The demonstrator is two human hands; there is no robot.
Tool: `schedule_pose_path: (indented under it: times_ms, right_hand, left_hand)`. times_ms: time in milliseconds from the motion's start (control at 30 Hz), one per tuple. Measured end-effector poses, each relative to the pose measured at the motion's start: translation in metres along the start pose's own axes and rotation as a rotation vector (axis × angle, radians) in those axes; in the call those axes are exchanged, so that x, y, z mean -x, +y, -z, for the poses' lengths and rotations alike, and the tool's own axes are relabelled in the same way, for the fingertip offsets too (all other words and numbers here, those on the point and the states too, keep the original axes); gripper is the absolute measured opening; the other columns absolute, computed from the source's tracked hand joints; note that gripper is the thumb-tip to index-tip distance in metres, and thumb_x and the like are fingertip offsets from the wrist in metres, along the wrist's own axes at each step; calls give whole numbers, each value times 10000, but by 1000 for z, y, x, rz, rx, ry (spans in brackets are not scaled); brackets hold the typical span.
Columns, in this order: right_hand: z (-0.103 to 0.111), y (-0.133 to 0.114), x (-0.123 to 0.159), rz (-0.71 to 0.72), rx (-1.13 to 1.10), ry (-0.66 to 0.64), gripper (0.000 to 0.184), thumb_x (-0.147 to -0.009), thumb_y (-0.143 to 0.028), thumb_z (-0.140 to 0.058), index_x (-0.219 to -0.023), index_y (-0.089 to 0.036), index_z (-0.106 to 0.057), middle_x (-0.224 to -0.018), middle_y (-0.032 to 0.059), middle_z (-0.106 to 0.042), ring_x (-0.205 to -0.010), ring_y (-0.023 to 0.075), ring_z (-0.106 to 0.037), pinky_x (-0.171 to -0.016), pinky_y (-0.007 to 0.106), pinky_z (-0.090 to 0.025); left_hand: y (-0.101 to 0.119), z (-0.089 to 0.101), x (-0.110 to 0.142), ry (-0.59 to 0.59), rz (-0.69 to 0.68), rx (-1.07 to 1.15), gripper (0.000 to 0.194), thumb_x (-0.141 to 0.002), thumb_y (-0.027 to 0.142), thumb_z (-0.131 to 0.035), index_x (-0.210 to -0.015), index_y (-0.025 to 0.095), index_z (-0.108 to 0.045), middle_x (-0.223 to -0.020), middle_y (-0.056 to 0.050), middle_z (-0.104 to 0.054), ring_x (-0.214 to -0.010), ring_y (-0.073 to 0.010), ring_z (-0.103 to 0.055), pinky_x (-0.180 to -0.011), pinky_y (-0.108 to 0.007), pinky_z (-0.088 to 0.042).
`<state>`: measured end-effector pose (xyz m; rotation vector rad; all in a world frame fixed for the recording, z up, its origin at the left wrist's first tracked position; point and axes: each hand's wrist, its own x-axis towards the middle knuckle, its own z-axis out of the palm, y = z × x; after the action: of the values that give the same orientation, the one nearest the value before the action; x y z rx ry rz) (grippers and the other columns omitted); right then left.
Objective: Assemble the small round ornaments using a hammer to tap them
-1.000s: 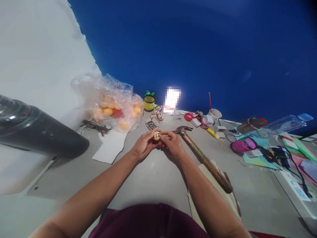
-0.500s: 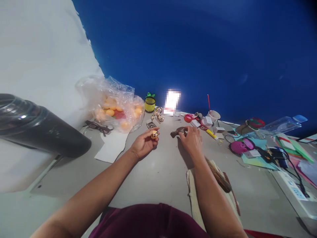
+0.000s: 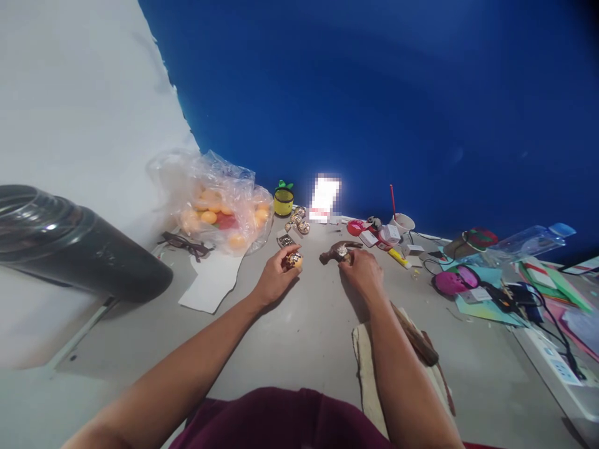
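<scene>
My left hand (image 3: 276, 274) is closed around a small orange ball studded with shiny metal tacks (image 3: 293, 260), held just above the table. My right hand (image 3: 362, 271) grips a claw hammer (image 3: 334, 252) close to its head, the striking face towards the left and the claw at the top. Between the hammer and the ball there is a gap. Just beyond my left fingers lies a small box of metal studs (image 3: 285, 241). Several similar studded balls (image 3: 299, 219) sit behind it.
Left: a dark bottle (image 3: 93, 249), glasses (image 3: 186, 244), white paper (image 3: 213, 284) and a plastic bag of orange fruit (image 3: 219, 212). Behind: a yellow pot (image 3: 283, 202) and a bright screen (image 3: 325, 198). Right: small boxes (image 3: 389, 234), a paper cup (image 3: 403, 223), a power strip (image 3: 552, 355). Cloth (image 3: 367, 374) lies under my right forearm.
The ball has turned in my left fingers, so its studded side now faces me. The hammer head has tilted a little, showing more of the claw and neck.
</scene>
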<state>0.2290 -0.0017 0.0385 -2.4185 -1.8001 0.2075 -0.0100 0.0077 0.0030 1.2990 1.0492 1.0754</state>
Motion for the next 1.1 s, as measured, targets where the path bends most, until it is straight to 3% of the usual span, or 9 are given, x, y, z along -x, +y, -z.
schedule_pose_path:
  times_ms: [133, 333, 500, 667, 800, 933, 1100]
  right_hand:
    - [-1, -8, 10, 140, -28, 245, 220, -940, -260, -596, -1117, -207, -715, -1162, 123, -672, -1115, 281, -587, -772, 323, -437]
    - [-4, -24, 28, 376, -128, 535, 256, -1005, -223, -528, -1182, -179, -708, -1042, 130, -665, -980, 273, -577, -777, 352, -434]
    - [-7, -35, 37, 529, -111, 516, 227, -1010, -239, -556, -1172, -175, -703, -1009, 121, -694, -945, 263, -580, -777, 348, -436]
    - [-2, -33, 38, 482, -86, 607, 202, -1022, -245, -532, -1093, -181, -710, -957, 111, -674, -906, 262, -566, -759, 351, -411]
    - [0, -33, 38, 560, -85, 543, 176, -1007, -222, -560, -1093, -182, -709, -973, 102, -689, -918, 252, -569, -754, 341, -401]
    - [3, -33, 39, 499, -95, 595, 173, -1017, -232, -542, -1034, -190, -710, -943, 105, -671, -902, 256, -555, -760, 348, -395]
    - [4, -35, 41, 562, -93, 550, 161, -1010, -223, -561, -1061, -193, -710, -936, 91, -680, -894, 250, -558, -741, 345, -394]
  left_hand:
    - [-4, 0, -1, 40, 28, -106, 511, -734, 251, -741, -1237, 168, -700, -835, 8, -628, -727, -131, -535, -692, -266, -465]
    - [-2, -4, 0, 19, 58, -48, 468, -707, 229, -765, -1167, 175, -702, -862, -6, -660, -745, -145, -568, -680, -262, -470]
    - [4, -7, 4, -21, 63, 3, 390, -689, 228, -782, -1065, 176, -695, -821, 11, -645, -725, -143, -557, -665, -256, -471]
    - [4, -7, 4, -33, 17, -36, 342, -729, 237, -758, -1059, 182, -689, -847, 9, -643, -747, -146, -566, -683, -258, -471]
    - [5, -6, 4, -17, 2, -114, 376, -698, 194, -732, -1073, 177, -700, -865, -1, -661, -767, -162, -585, -711, -275, -469]
    - [6, -6, 4, -15, -22, -126, 449, -693, 187, -719, -1142, 174, -703, -931, -23, -690, -818, -181, -604, -772, -296, -471]
    - [7, -8, 5, -33, -36, -192, 327, -704, 218, -725, -1030, 185, -718, -854, 1, -656, -776, -170, -561, -733, -280, -444]
